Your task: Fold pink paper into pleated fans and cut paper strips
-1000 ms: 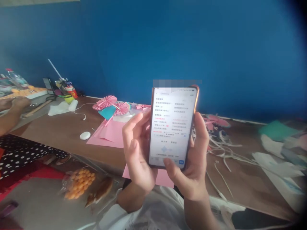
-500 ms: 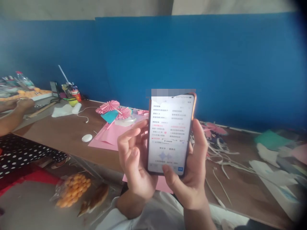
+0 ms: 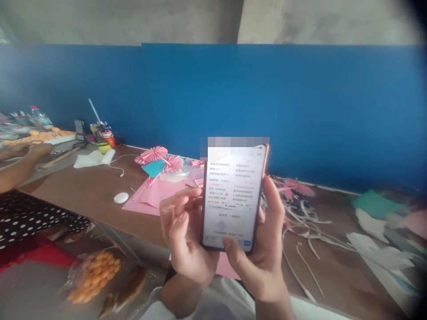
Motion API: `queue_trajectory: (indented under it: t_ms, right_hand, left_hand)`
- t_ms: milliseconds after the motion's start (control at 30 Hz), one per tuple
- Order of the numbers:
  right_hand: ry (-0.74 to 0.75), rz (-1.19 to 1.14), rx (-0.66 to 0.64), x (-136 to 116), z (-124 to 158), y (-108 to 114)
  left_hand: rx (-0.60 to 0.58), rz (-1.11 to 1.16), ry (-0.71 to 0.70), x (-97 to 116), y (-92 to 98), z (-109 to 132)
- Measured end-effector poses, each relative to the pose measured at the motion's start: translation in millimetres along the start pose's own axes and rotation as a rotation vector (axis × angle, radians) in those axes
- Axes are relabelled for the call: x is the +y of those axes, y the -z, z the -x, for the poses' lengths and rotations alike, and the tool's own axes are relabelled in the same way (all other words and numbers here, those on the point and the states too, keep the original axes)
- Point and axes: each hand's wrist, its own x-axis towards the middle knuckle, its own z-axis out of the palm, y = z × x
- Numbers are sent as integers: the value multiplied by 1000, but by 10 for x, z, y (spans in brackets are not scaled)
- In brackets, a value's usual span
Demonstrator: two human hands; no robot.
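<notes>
A smartphone [image 3: 230, 209] stands upright in front of me, its lit screen full of text too blurred to read. Its top part is covered by a blocky blur. My right hand [image 3: 260, 253] grips the phone's right side, the thumb lying on the lower screen. Around the lower left edge curls my left hand [image 3: 187, 240], its thumb off the screen and some fingertips hidden behind the phone. Behind the left hand lie pink paper sheets [image 3: 147, 199] and pink folded paper fans [image 3: 156, 154] with a teal piece of paper [image 3: 153, 169].
A round white case [image 3: 121, 198] and a white cable [image 3: 122, 166] lie on the brown table [image 3: 80, 184]. White strips [image 3: 303, 222] and paper scraps [image 3: 380, 249] spread at right. Another person's hand [image 3: 40, 153] works at far left. Below sits a bag of orange balls [image 3: 95, 275].
The view has tilted up a little, so the table and blue wall sit lower. Both hands and the phone appear slightly lower and further left, with the same hold.
</notes>
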Motion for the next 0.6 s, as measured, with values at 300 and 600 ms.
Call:
queue_trajectory:
  t_ms: [300, 600]
  right_hand:
    - [32, -56, 29, 14, 9, -30]
    - [56, -10, 30, 14, 5, -37]
  left_hand:
    - [13, 32, -11, -2, -2, 29]
    - [-118, 146, 206, 2, 1, -20]
